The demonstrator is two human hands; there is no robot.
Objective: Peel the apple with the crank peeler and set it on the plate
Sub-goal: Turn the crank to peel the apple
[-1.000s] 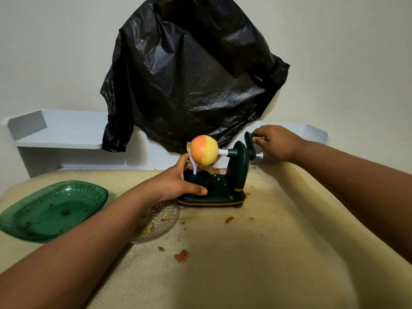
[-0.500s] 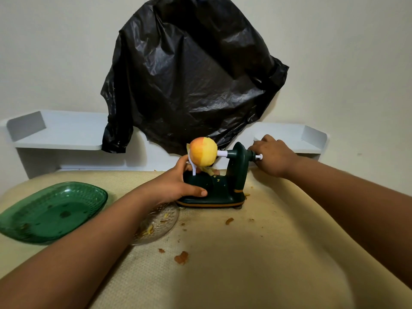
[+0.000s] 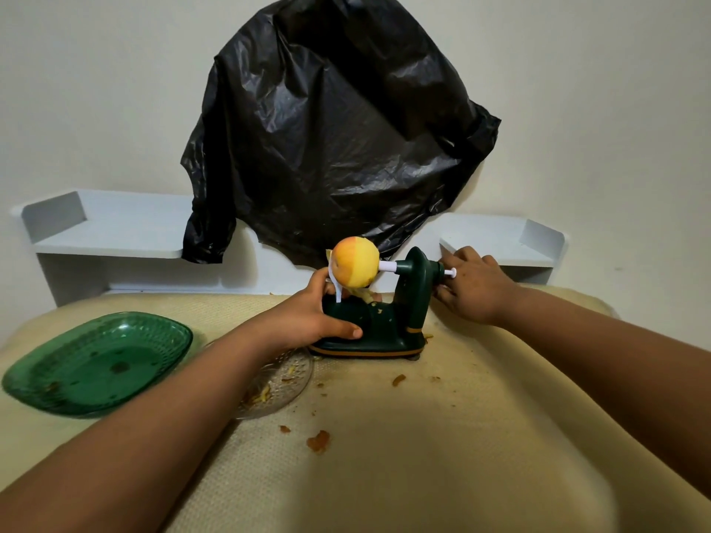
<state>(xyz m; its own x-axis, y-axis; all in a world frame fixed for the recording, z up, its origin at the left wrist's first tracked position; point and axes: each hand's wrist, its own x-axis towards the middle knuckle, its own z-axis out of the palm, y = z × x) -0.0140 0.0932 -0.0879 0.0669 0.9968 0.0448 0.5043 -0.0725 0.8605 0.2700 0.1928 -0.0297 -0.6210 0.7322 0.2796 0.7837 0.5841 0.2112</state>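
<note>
On the beige table [image 3: 423, 455], seen from the head camera, the apple [image 3: 354, 266] sits on the prongs of the dark green crank peeler [image 3: 388, 321]. Its right part is already pale and peeled, while the left part keeps red-orange skin, so I judge the peeling about half done. Setting it on the green plate [image 3: 96, 363], well apart to the left, is not yet done. The left hand [image 3: 315, 321] is clamped on the peeler base, just below the apple. The right hand [image 3: 471, 288] is closed at the crank side, beyond the tower; the handle itself is hidden.
</note>
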